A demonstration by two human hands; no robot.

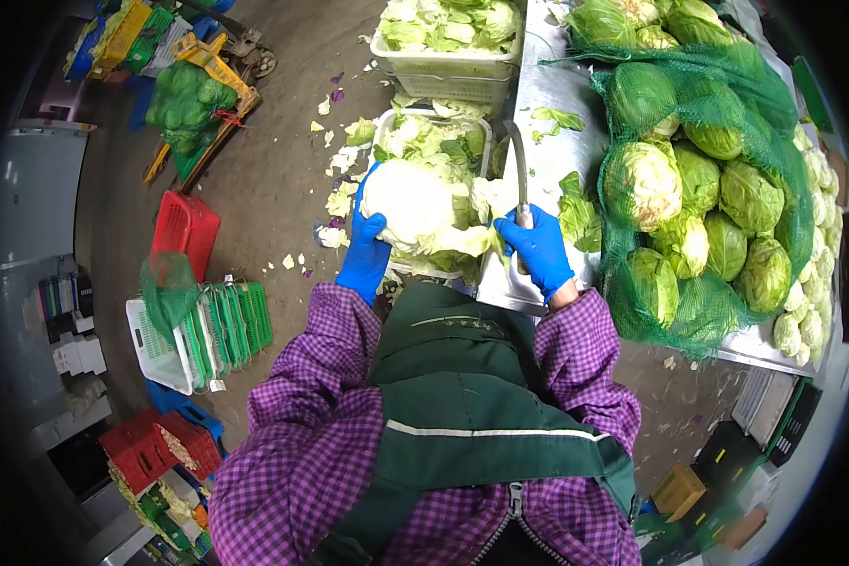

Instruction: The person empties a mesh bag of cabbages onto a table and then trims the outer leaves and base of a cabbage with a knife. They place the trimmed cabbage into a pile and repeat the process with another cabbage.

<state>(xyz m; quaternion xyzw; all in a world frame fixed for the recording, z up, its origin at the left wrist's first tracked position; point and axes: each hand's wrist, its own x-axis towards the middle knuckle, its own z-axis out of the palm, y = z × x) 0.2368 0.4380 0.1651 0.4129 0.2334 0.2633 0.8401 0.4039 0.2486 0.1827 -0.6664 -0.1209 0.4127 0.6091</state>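
My left hand (pixel 366 241), in a blue glove, holds a large pale cabbage (pixel 408 206) from its left side, above a white crate (pixel 488 141) of loose leaves. In my right hand (pixel 538 243), also gloved in blue, is the handle of a curved knife (pixel 521 170), its blade pointing away from me. Leaves hang from the cabbage's right side, close to my right fingers. To the right, green cabbages (pixel 698 179) lie in a green net bag (pixel 606 274) on the metal table (pixel 575 94).
Another white crate (pixel 443 64) of leaves stands farther off. Leaf scraps litter the floor (pixel 292 141). At the left are a red crate (pixel 187 231), white and green crates (pixel 165 354) and a netted bundle (pixel 187 99) on a yellow cart. More cabbages (pixel 802 321) lie at the far right.
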